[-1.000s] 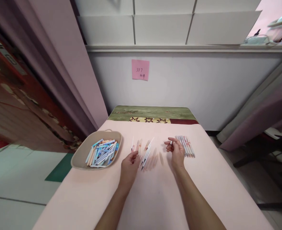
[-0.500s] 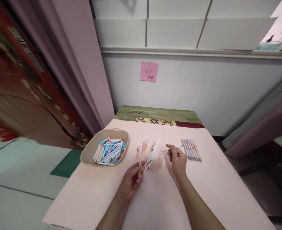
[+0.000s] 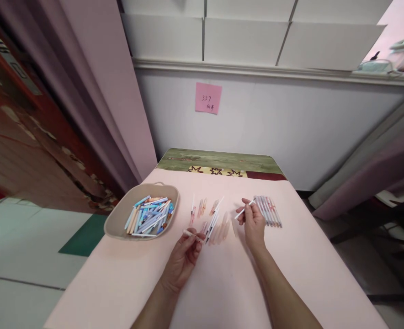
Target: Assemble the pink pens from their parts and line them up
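Note:
My left hand pinches a small pinkish pen part between thumb and fingers, over the near side of the loose pieces. In my right hand is a slim white pen refill, held slantwise. Between the hands lies a small bundle of white refills with dark tips. Beside it are several clear pinkish pen barrels. Short pink and orange pen parts lie farther back. Just right of my right hand, several whole pens are lined up side by side.
A beige basket holding many blue, purple and orange pens stands at the left table edge. Pale pink covering lies over the table. Behind is a wall with a pink note; a curtain hangs at left.
My left hand has tilted the pen part from upright to nearly sideways. The refill in my right hand has swung round to slant more steeply. The view has shifted slightly.

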The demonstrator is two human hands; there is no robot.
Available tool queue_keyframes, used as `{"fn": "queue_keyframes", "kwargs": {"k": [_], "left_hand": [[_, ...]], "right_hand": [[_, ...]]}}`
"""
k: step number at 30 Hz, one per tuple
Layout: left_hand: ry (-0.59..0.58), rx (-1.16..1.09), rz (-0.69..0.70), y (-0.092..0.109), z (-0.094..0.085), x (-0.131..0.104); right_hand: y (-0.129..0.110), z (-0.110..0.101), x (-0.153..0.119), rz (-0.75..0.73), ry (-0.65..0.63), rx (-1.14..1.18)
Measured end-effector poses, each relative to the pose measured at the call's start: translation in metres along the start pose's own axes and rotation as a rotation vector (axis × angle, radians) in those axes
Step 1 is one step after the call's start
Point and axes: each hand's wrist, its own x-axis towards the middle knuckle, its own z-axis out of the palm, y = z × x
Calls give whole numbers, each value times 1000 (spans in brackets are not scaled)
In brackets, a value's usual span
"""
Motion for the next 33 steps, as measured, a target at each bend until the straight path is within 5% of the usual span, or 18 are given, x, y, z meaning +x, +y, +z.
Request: {"fn": "queue_keyframes", "kwargs": {"k": [7,13,25,33], "left_hand": [[76,-132,13,0,-3,6],[51,-97,51,-3,-5,8],[-4,-59,123,-3,-4,6],[230,-138,115,-14,24,1]], "right_hand": [[1,7,-11,-51,-243,-192],[-10,11,-25,-256,-461,-410],[0,4,-10,-104,-111,-251],[-10,14,-25,-14,-448,-147]]}}
